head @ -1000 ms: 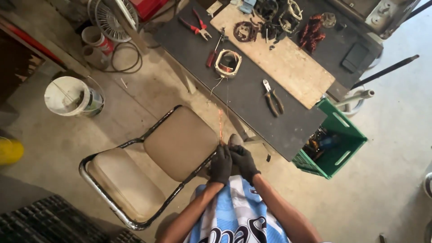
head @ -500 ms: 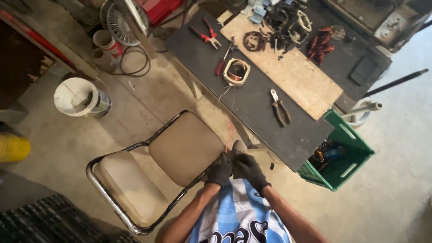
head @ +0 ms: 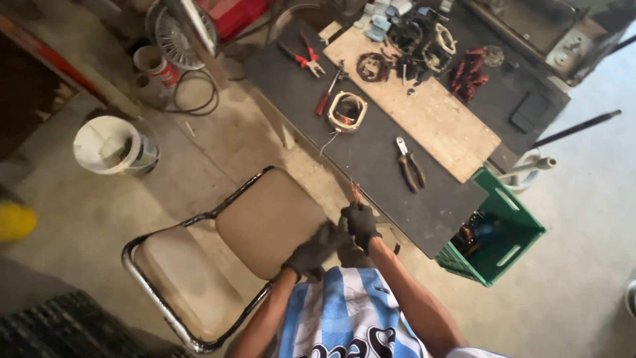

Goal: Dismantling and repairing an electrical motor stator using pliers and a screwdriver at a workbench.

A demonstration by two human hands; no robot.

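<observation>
Head view: copper wire point(head: 356, 192) rises from both gloved hands point(head: 339, 235).

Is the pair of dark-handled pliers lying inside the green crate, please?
No, the dark-handled pliers lie flat on the dark tabletop, apart from the green crate that stands on the floor beside it.

The left hand point(head: 311, 250) is smearing into a dark blur, so its fingers cannot be told apart. Whether the right hand point(head: 360, 222) is pinching the thin copper strands point(head: 355, 191) is too small to tell. The chair point(head: 218, 258) is running behind the arms. The yellow object point(head: 14, 222) and a pale round thing point(head: 631, 298) are being cut by the edges. The green crate point(head: 510, 229) is hiding its contents in shadow.
</observation>
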